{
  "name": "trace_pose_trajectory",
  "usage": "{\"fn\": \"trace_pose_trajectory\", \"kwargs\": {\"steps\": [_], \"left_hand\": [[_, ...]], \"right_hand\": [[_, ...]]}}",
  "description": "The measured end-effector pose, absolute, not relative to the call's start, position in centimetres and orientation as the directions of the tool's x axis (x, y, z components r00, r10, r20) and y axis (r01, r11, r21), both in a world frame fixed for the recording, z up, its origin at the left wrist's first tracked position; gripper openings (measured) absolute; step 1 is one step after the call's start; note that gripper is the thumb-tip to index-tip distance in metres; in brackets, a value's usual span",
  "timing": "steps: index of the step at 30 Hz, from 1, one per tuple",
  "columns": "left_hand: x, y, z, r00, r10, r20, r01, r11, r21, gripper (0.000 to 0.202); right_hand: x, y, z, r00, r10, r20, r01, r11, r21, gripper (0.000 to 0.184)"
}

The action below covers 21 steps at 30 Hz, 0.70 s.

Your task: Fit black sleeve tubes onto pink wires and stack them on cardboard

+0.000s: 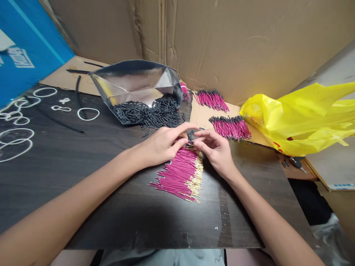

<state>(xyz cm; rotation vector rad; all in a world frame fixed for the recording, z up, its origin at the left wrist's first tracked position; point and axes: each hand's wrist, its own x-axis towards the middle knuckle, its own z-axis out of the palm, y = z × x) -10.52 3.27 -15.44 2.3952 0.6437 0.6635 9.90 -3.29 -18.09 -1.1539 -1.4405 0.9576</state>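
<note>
My left hand (168,145) reaches over the far end of a spread of pink wires with gold tips (180,173), its thumb and fingers pinched together. Opposite it, my right hand (217,149) also pinches, thumb against fingertips, close to the gold ends. A thin dark or metallic piece shows between the two sets of fingertips, too small and covered to name. Just behind the hands stands an open foil-lined bag (133,83), lying on its side. Short black tubes (155,112) spill from its mouth, and a few lie loose near my fingers.
Pink wires with black ends (231,128) lie in rows on cardboard (198,114), near a banded wire bundle (184,90). A yellow plastic bag (294,118) is at right, with keys (298,163) below. White rubber bands (18,142) and long black tubes (62,120) lie left.
</note>
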Motion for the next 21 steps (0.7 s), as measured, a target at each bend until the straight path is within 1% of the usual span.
{"fn": "trace_pose_trajectory", "kwargs": {"steps": [2, 3, 5, 7, 8, 10, 12, 14, 17, 19, 21], "left_hand": [[-10.5, 3.3, -15.4, 0.762, 0.573, 0.302, 0.287, -0.717, 0.635, 0.046], [-10.5, 3.3, -15.5, 0.757, 0.579, 0.302, 0.293, -0.714, 0.636, 0.046], [-10.5, 3.3, -15.5, 0.73, 0.607, 0.314, 0.309, -0.703, 0.64, 0.043], [-10.5, 3.5, -15.7, 0.688, 0.646, 0.33, 0.337, -0.688, 0.643, 0.039], [-10.5, 3.5, -15.8, 0.667, 0.665, 0.337, 0.355, -0.681, 0.641, 0.037], [-10.5, 3.7, -16.0, 0.631, 0.691, 0.352, 0.384, -0.673, 0.633, 0.035], [-10.5, 3.8, -16.3, 0.614, 0.701, 0.363, 0.402, -0.674, 0.62, 0.034], [-10.4, 3.9, -16.4, 0.61, 0.701, 0.37, 0.408, -0.677, 0.612, 0.034], [-10.3, 3.7, -16.4, 0.613, 0.697, 0.372, 0.41, -0.683, 0.604, 0.034], [-10.2, 3.6, -16.4, 0.615, 0.695, 0.372, 0.411, -0.685, 0.602, 0.034], [-10.2, 3.5, -16.3, 0.615, 0.695, 0.371, 0.413, -0.685, 0.6, 0.034]], "right_hand": [[10.1, -3.0, -18.1, -0.041, 0.983, 0.178, 0.116, 0.182, -0.976, 0.027], [10.2, -2.9, -18.0, -0.03, 0.983, 0.178, 0.116, 0.181, -0.977, 0.027], [10.5, -2.8, -18.0, 0.033, 0.973, 0.229, 0.18, 0.219, -0.959, 0.022], [10.8, -2.7, -18.1, 0.099, 0.944, 0.315, 0.352, 0.263, -0.898, 0.016], [10.9, -2.7, -18.2, 0.108, 0.926, 0.361, 0.462, 0.275, -0.843, 0.013], [11.1, -2.6, -18.4, 0.055, 0.905, 0.422, 0.66, 0.284, -0.696, 0.007], [11.1, -2.6, -18.6, -0.029, 0.905, 0.425, 0.772, 0.29, -0.565, 0.002], [11.0, -2.5, -18.8, -0.088, 0.91, 0.405, 0.822, 0.296, -0.487, 0.005], [10.6, -2.4, -19.0, -0.128, 0.918, 0.377, 0.849, 0.297, -0.437, 0.012], [10.5, -2.4, -19.1, -0.137, 0.92, 0.368, 0.847, 0.302, -0.439, 0.014], [10.5, -2.4, -19.0, -0.128, 0.919, 0.374, 0.817, 0.311, -0.485, 0.014]]}}
